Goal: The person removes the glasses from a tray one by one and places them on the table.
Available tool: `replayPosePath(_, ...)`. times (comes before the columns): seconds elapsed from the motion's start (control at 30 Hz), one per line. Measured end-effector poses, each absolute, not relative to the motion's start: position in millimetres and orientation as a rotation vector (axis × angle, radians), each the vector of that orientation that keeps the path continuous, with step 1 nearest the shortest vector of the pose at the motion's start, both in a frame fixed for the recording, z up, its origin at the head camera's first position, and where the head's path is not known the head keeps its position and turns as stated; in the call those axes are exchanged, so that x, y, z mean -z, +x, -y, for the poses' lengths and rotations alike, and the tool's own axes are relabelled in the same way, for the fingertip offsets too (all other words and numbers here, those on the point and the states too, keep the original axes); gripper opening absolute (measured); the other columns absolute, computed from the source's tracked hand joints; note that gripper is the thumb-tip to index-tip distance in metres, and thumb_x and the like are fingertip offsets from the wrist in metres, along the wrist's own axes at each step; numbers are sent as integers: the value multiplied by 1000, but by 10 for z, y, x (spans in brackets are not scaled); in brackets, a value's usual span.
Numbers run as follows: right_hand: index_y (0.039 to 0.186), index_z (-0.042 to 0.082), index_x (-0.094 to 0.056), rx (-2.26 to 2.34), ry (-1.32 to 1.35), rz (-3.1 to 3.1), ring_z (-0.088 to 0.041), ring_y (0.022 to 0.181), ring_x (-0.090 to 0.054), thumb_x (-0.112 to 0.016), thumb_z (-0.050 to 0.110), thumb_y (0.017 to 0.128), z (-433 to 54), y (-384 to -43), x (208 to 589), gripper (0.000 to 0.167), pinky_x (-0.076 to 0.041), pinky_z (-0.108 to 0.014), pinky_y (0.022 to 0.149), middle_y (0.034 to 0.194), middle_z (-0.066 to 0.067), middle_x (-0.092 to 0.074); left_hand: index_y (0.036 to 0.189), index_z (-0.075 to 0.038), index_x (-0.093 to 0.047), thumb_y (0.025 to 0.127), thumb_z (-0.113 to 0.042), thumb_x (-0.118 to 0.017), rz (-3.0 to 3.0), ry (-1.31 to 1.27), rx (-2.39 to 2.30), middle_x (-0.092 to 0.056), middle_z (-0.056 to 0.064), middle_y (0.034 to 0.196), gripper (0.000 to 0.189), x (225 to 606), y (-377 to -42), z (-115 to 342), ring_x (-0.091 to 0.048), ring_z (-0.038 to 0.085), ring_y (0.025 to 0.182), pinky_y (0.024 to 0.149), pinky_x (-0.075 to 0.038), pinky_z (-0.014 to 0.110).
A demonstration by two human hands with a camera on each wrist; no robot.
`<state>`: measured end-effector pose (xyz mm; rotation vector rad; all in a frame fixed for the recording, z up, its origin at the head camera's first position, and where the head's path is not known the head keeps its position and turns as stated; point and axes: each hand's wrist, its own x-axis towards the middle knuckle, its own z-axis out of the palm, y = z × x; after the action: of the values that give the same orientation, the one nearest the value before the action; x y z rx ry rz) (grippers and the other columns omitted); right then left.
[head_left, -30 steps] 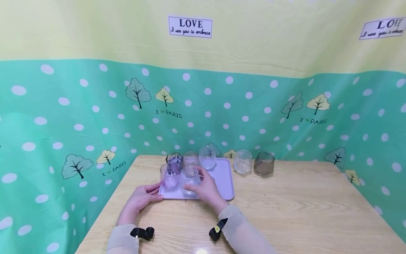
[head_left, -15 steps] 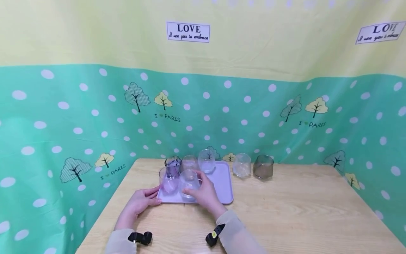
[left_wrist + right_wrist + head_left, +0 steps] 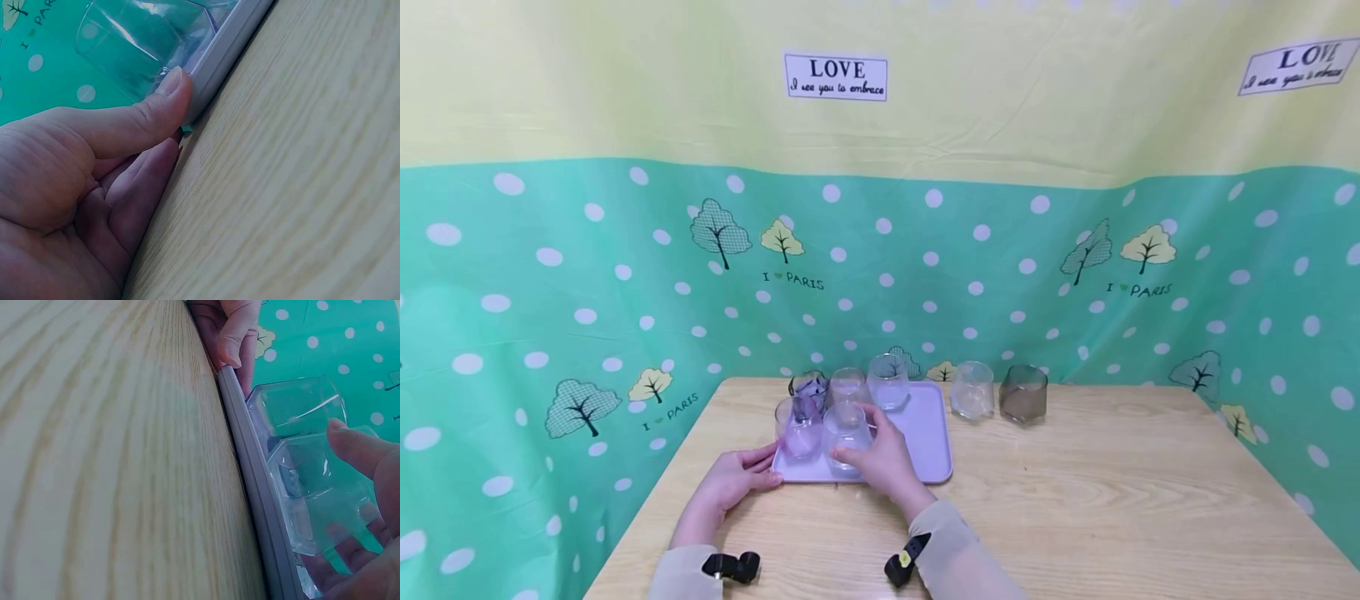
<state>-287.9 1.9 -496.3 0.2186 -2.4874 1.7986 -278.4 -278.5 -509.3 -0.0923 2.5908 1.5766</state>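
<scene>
My left hand [image 3: 733, 483] grips the near left corner of a lilac tray [image 3: 927, 433]. Its thumb [image 3: 134, 128] lies at the tray's rim [image 3: 219, 59], with the fingers beneath. My right hand [image 3: 887, 460] holds a clear glass tumbler [image 3: 846, 427] at the front of the tray, thumb on the near side and fingers around the far side. In the right wrist view this tumbler [image 3: 315, 487] stands upright by the rim. A pinkish tumbler [image 3: 799, 435] is just left of it. Behind them are a dark purple tumbler [image 3: 808, 390], a faintly tinted one [image 3: 848, 383] and a clear one [image 3: 889, 385].
To the right of the tray, a clear faceted tumbler [image 3: 972, 392] and a smoky brown tumbler [image 3: 1023, 395] stand on the wooden table [image 3: 1105, 492]. A green and yellow printed cloth [image 3: 895, 250] hangs along the back and sides.
Both hands keep their hold on the tray corner and the clear tumbler. The head view shifts slightly; the glasses stay in the same arrangement.
</scene>
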Motion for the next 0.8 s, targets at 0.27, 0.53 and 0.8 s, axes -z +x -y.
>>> replayPosePath(0.27, 153, 16, -53, -1774, 221, 2483, -40, 142, -53, -97, 28, 78, -6, -2905, 4964, 88, -42, -60, 119, 153, -17, -58, 145, -1, -63, 79, -9, -94, -2569, -101, -1615, -69, 16, 135, 72, 5093, -2816, 2786, -40, 44, 149, 126, -18, 65)
replayPosePath(0.53, 153, 14, -52, -1742, 212, 2500, -41, 141, -54, -98, 31, 77, 5, -2899, 4986, 91, -42, -60, 118, 152, -17, -59, 144, 0, -64, 78, -6, -94, -2541, -116, -1645, -69, 16, 136, 72, 5130, -2808, 2792, -43, 42, 148, 126, -20, 63)
replayPosePath(0.8, 154, 13, -51, -1737, 212, 2493, -41, 142, -53, -98, 32, 77, 1, -2889, 4995, 92, -41, -59, 120, 153, -18, -58, 144, -2, -65, 77, -9, -96, -2534, -145, -1643, -70, 15, 136, 74, 5135, -2818, 2788, -38, 45, 151, 127, -15, 65)
